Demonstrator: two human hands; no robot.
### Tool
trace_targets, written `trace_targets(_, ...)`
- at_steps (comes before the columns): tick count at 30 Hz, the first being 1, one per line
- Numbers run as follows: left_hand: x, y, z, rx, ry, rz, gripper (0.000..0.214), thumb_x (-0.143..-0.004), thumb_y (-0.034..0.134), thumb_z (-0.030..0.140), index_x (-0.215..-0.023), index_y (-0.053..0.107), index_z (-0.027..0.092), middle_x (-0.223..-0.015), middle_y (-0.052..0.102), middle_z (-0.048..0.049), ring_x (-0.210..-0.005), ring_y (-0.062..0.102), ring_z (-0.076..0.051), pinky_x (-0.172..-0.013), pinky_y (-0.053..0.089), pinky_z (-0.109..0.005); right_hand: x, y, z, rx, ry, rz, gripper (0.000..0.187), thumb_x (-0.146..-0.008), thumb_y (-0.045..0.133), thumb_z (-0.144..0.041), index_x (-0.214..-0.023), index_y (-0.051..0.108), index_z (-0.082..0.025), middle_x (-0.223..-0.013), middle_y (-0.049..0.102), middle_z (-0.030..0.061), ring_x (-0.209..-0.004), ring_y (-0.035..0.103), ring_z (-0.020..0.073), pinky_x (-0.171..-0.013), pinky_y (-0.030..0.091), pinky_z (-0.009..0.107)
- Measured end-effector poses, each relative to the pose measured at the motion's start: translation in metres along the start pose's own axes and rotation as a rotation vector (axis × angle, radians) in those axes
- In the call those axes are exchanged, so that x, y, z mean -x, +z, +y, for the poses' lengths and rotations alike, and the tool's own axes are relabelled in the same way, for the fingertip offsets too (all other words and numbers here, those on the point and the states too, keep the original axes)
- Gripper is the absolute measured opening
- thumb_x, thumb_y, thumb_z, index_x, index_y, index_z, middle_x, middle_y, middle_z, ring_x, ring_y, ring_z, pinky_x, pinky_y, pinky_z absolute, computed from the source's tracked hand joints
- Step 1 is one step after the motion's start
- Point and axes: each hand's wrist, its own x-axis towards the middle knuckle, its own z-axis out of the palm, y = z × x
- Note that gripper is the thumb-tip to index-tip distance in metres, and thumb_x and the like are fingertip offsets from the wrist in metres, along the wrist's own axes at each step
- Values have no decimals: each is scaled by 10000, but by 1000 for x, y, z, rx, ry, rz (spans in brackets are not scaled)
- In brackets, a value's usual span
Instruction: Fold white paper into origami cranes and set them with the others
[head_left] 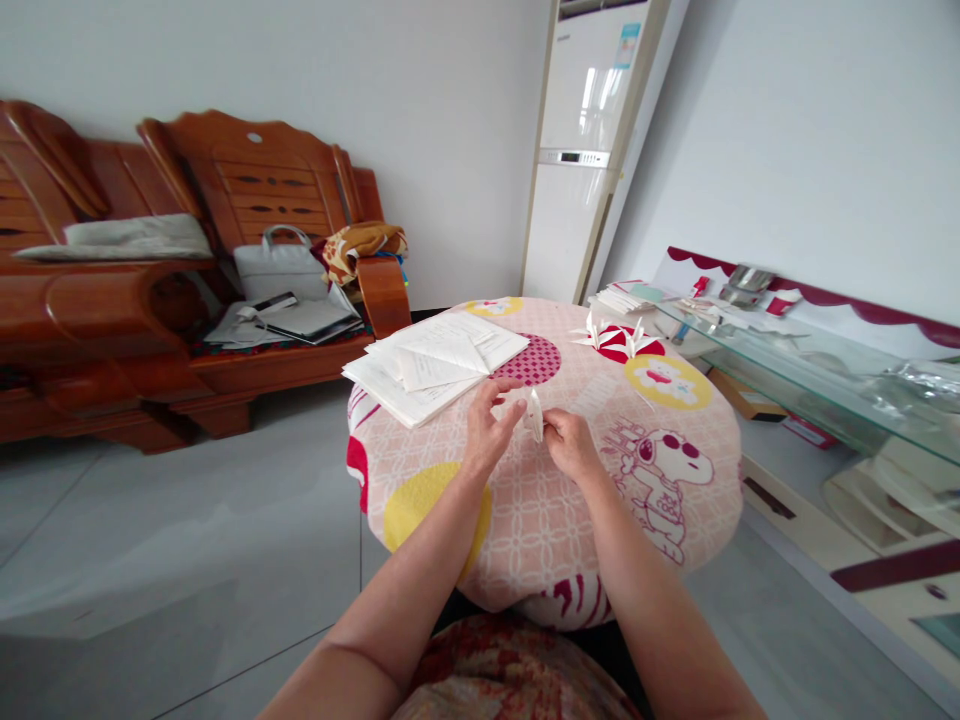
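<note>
Above the middle of the round table, my right hand (568,440) pinches a small folded piece of white paper (535,416) by its right side. My left hand (491,422) is just to the left of the paper, fingers apart and curved toward it; whether a fingertip touches it I cannot tell. Beyond my left hand lies a stack of written paper sheets (420,400), with a loose folded sheet (442,362) on top. Folded paper cranes (634,340) stand at the table's far right.
A patterned cloth (525,530) covers the round table. At right stands a glass-topped cabinet (810,380) with papers and metal containers. A wooden sofa (255,190) holding a bag and papers is at left. A tall white air conditioner (574,190) stands in the corner.
</note>
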Motion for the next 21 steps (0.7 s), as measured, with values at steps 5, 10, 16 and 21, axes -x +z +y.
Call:
trace_targets(5, -1, -4, 2, -247, 237, -51, 131, -853, 669, 290, -946, 709, 206, -1117, 670, -82, -1102, 592, -236, -987, 427, -400, 1, 4, 6, 224, -58, 25, 273, -725, 424, -26, -660, 630, -193, -654, 607, 50, -650, 524, 193, -630, 348, 283)
trace_targets(10, -4, -6, -3, -294, 181, -95, 86, -842, 685, 291, -844, 702, 207, -1059, 675, -74, -1052, 605, -237, -958, 438, -403, 3, 3, 5, 322, -76, 13, 301, -765, 438, -1, -724, 667, -191, -704, 623, 59, -717, 549, 204, -688, 373, 293)
trace_targets(16, -6, -5, -3, -209, 136, -91, 150, -869, 649, 334, -808, 685, 202, -1040, 689, -74, -1017, 620, -228, -954, 439, -400, 3, 3, 3, 323, -71, -17, 322, -777, 431, -6, -768, 698, -186, -742, 651, 79, -767, 581, 226, -751, 430, 333)
trace_targets(21, -6, -5, -5, -207, 141, -59, 174, -851, 665, 374, -803, 688, 208, -1033, 696, -71, -1026, 620, -238, -960, 444, -414, 1, 4, -2, -2, -116, 124, 383, -788, 413, -42, -971, 713, -193, -1020, 715, 96, -1011, 633, 226, -922, 482, 365)
